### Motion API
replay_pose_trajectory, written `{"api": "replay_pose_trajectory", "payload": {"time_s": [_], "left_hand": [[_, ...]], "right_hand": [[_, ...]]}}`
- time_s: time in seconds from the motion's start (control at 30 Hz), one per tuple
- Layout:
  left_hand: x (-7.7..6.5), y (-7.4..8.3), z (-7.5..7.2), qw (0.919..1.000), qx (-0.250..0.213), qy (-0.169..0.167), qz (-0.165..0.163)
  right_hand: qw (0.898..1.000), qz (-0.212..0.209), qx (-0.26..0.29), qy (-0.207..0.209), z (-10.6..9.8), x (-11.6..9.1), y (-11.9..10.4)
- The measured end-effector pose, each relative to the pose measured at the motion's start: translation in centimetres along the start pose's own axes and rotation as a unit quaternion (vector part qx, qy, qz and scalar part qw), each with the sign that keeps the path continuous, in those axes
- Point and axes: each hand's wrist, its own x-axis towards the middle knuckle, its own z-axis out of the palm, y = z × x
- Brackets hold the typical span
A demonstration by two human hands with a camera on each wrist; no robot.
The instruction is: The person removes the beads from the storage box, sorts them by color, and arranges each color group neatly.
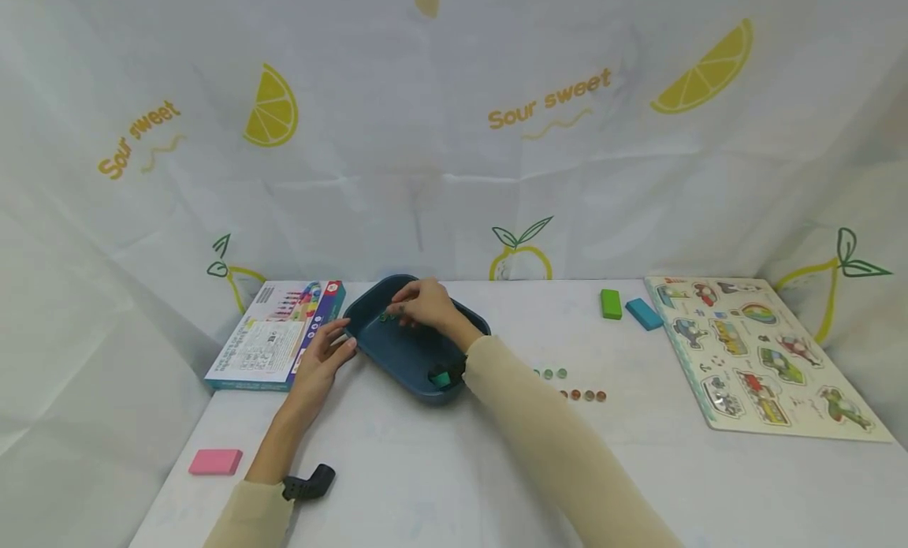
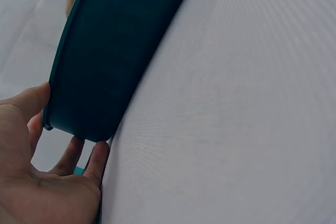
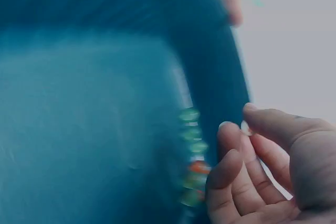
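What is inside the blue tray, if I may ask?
Small green and orange pieces lie at one end of the tray; anything behind the right hand is hidden in the head view.

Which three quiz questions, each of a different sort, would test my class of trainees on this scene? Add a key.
1. True or false: the left hand touches the tray.
2. Which block lies nearest the box: (A) green, (B) pink, (C) blue?
3. Fill in: in the head view, the board lies to the ____ of the tray.

Key: 1 true; 2 B, the pink block; 3 right.
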Motion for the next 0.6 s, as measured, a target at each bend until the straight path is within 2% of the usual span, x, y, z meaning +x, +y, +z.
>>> {"api": "replay_pose_trajectory", "payload": {"time_s": [0.17, 0.3, 0.43, 0.6], "left_hand": [[0.0, 0.0, 0.0, 0.9999, 0.008, 0.000, 0.010], [0.0, 0.0, 0.0, 0.9998, 0.009, -0.002, 0.019], [0.2, -0.1, 0.0, 0.9998, 0.008, -0.001, 0.018], [0.1, 0.0, 0.0, 0.9998, 0.011, -0.001, 0.014]], "right_hand": [[0.999, -0.033, 0.023, -0.029, -3.4, -1.5, -1.1], [0.998, -0.046, 0.017, -0.038, -6.6, -3.7, -1.1], [0.998, -0.049, -0.005, -0.043, -9.8, -6.9, 0.0], [0.997, -0.053, -0.035, -0.047, -13.6, -12.0, 2.6]]}}
